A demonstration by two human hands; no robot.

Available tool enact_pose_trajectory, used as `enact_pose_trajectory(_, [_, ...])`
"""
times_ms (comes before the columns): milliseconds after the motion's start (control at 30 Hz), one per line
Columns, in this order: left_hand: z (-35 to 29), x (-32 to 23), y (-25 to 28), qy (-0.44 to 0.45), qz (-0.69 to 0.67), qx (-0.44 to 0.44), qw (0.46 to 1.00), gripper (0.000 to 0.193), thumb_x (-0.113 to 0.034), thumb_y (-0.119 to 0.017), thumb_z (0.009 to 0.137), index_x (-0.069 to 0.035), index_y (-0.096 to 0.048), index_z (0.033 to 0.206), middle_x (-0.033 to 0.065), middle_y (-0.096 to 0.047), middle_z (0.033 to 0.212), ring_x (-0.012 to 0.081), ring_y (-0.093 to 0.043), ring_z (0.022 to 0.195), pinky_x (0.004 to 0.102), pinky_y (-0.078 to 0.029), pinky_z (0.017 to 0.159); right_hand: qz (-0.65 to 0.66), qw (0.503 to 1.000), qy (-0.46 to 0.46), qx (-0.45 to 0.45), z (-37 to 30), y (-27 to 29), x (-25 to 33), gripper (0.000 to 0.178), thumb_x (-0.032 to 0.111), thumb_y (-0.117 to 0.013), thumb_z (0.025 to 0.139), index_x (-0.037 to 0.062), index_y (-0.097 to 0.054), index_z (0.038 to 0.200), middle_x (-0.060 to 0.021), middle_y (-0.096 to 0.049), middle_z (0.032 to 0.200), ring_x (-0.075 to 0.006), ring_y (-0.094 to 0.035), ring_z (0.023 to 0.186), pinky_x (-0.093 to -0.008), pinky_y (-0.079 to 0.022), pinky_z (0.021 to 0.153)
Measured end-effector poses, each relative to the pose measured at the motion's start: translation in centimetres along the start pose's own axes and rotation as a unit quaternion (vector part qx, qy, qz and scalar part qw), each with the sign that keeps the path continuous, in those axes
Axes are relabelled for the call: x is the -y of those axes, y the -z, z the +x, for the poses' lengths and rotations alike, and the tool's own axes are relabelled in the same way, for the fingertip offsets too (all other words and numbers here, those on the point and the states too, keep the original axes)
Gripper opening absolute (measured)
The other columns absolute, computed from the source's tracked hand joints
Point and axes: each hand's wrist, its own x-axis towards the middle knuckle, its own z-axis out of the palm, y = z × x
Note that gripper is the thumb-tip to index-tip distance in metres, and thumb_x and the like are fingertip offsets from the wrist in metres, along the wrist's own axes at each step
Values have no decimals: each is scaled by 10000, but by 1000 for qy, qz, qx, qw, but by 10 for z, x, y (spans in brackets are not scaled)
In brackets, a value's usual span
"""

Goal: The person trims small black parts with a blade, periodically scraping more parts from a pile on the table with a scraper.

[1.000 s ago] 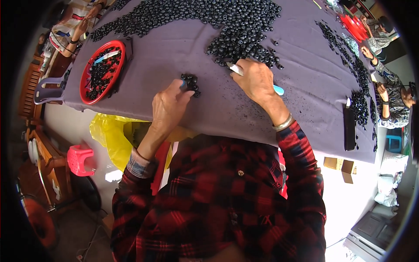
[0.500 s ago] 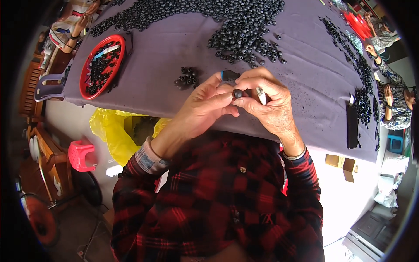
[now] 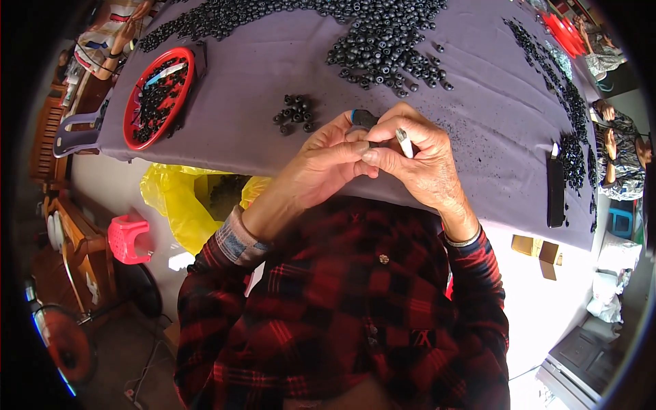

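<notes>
My left hand (image 3: 316, 166) and my right hand (image 3: 429, 157) meet at the near edge of the cloth-covered table. Their fingertips pinch a small round black piece (image 3: 374, 144), now mostly hidden by the thumbs. A black finger cover with a blue rim (image 3: 363, 119) sits on a left fingertip. In my right hand is a slim tool with a white handle (image 3: 404, 143) sticking up between the fingers; its working end is hidden. Just left of the hands lies a little cluster of black pieces (image 3: 294, 113). Beyond them spreads a large heap of the same pieces (image 3: 386, 51).
A red basin (image 3: 128, 120) with black bits stands at the table's left. A long black box (image 3: 555, 191) and strewn black bits (image 3: 570, 147) lie right. Below the left edge hangs a yellow bag (image 3: 171, 198), near a pink stool (image 3: 128, 239). Co-workers' hands (image 3: 124, 35) show at the sides.
The black piece, plainly visible between my fingertips earlier, is now mostly covered by my thumbs. My right hand and the white handle have tilted slightly left.
</notes>
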Motion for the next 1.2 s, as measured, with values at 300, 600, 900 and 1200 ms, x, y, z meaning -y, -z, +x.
enact_pose_trajectory(300, [-2, 3, -1, -36, -30, -44, 998, 283, -124, -607, 906, -80, -498, 1163, 15, -585, 950, 129, -579, 898, 311, -500, 786, -185, 980, -70, -5, -2, 19, 19, 279, 273, -597, 933, -3, -627, 960, -19, -541, 813, -96, -492, 740, -246, -425, 680])
enact_pose_trajectory(600, [-5, 2, -3, -49, -19, -68, 996, 155, -139, -596, 929, -127, -505, 1054, -24, -601, 880, 103, -596, 889, 345, -482, 852, -314, 948, 48, 28, -11, 3, 6, 148, 105, -690, 843, 38, -648, 968, -67, -618, 779, -190, -610, 630, -292, -494, 580])
enact_pose_trajectory(900, [-3, 1, 3, -19, -57, -42, 997, 185, -105, -610, 913, -114, -503, 1063, 5, -613, 901, 134, -622, 880, 357, -505, 838, -239, 970, 26, 41, -10, 5, -3, 128, 109, -684, 861, 35, -647, 960, -94, -669, 849, -209, -676, 751, -311, -522, 655])
enact_pose_trajectory(1200, [-11, 8, 1, 15, 36, -51, 998, 362, -76, -632, 874, -63, -471, 1198, 72, -616, 981, 168, -615, 897, 325, -531, 784, -226, 969, -69, -73, -11, 28, 6, 152, 167, -665, 889, 27, -638, 943, 27, -535, 723, -61, -464, 657, -222, -404, 606])
